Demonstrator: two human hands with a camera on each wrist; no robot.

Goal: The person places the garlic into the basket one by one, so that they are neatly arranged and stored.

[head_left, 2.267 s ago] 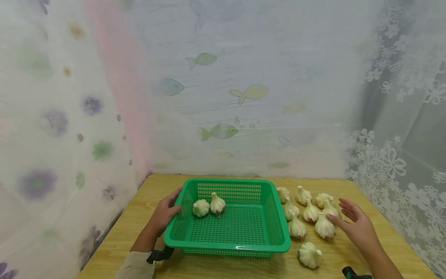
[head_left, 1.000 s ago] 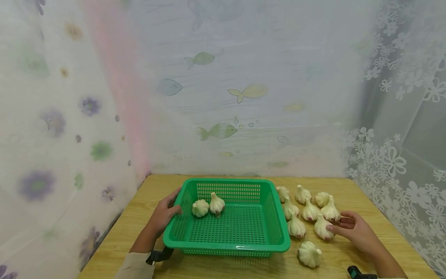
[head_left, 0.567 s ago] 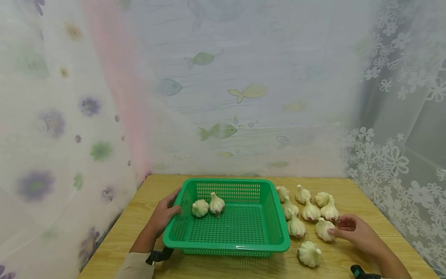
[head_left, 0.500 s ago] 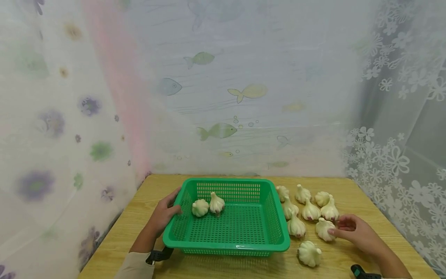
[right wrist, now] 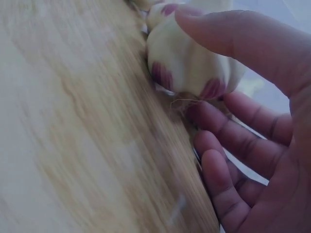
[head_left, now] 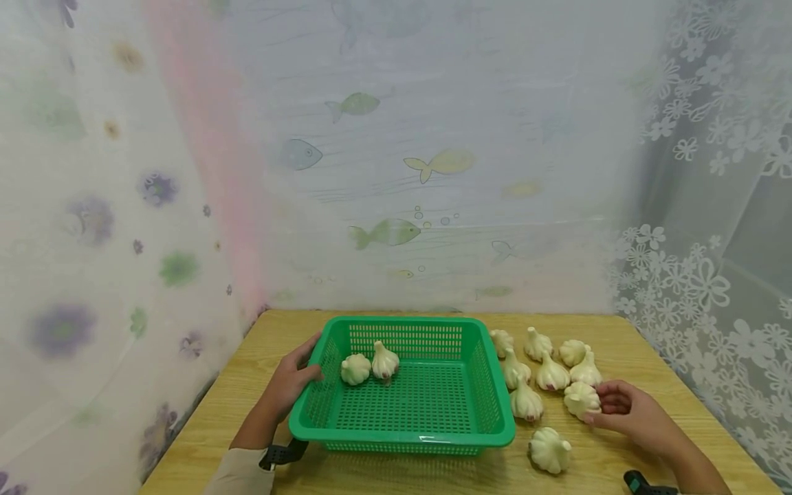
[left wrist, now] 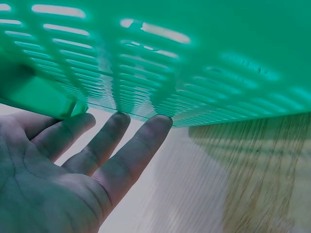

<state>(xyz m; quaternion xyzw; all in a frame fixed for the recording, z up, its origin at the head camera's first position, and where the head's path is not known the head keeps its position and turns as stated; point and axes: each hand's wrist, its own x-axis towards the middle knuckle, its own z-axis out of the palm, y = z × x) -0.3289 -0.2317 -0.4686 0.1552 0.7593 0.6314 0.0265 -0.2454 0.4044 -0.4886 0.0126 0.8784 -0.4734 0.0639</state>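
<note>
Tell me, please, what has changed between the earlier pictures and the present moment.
The right grip has moved slightly toward the near side of the table and taken a garlic bulb between thumb and fingers. That bulb has tipped: its neck no longer points upward. Unchanged: the left grip on the green basket, the two bulbs inside, and the other bulbs.

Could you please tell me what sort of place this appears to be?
Probably a makeshift indoor booth for tabletop work: sheets printed with fish and flowers hang behind and beside a wood-grained table, which bears a green basket and garlic bulbs.
</note>
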